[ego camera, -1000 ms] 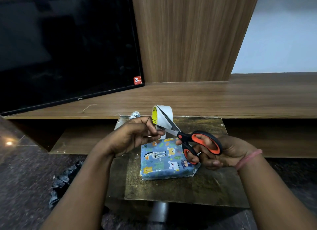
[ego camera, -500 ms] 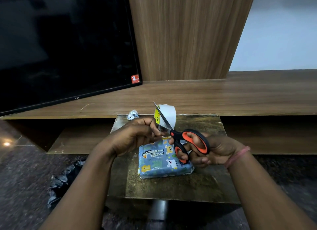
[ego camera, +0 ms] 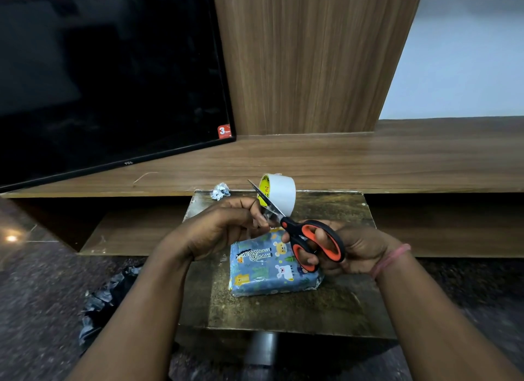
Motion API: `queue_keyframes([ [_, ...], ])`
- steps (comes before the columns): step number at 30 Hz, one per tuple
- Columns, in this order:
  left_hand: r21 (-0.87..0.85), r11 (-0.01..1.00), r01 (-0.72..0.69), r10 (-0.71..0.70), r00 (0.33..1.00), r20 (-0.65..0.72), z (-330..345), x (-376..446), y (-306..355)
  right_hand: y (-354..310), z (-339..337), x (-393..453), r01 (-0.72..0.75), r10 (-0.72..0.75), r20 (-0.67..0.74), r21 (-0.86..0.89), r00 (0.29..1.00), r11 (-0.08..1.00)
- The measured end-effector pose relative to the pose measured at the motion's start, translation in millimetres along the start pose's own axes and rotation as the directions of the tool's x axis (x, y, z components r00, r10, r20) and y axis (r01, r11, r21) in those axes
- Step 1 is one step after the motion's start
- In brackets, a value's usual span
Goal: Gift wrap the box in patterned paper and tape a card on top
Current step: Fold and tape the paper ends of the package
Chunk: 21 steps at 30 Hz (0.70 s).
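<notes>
Worn table bears blue animal-print wrapped box; corner crumpled.

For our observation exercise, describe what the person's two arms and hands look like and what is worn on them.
Both forearms are bare, with no sleeves in view. The right hand has a thin pink band around its wrist. The left hand and its wrist show no band, watch or glove. No rings can be made out on either hand.

Both forearms reaching forward over the table, left hand curled, fingertips pinching a strip of tape, right hand gripping scissors, fingers through orange handles, pink band on right wrist
</notes>
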<state>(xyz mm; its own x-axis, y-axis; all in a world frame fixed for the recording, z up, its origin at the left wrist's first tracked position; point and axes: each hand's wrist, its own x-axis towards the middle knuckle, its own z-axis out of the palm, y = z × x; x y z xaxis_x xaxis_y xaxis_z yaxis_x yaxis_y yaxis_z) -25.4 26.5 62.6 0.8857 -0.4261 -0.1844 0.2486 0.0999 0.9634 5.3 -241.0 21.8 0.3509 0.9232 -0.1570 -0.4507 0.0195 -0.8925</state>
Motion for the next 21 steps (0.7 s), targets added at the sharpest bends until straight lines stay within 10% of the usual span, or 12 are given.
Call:
queue_keyframes([
  [10, -0.079, 0.997, 0.017, -0.015, 1.0, 0.025, -4, 5, -6, -8, 2, -7, 0.044, -0.044, 0.013, 0.023, 0.999, 0.999],
  [14, -0.01, 0.996, 0.085, -0.086, 0.993, -0.085, -1, 15, -19, -17, -1, -12, 0.082, -0.087, -0.254, -0.033, 0.963, 0.996],
  [18, -0.091, 0.992, 0.087, -0.102, 0.978, -0.182, 2, 28, -26, -18, -3, -10, 0.072, -0.082, -0.577, -0.042, 0.812, 0.997],
  [21, -0.103, 0.99, 0.093, -0.112, 0.973, -0.2, 2, 32, -27, -14, -10, -12, -0.198, -0.055, -0.822, -0.201, 0.567, 0.96],
])
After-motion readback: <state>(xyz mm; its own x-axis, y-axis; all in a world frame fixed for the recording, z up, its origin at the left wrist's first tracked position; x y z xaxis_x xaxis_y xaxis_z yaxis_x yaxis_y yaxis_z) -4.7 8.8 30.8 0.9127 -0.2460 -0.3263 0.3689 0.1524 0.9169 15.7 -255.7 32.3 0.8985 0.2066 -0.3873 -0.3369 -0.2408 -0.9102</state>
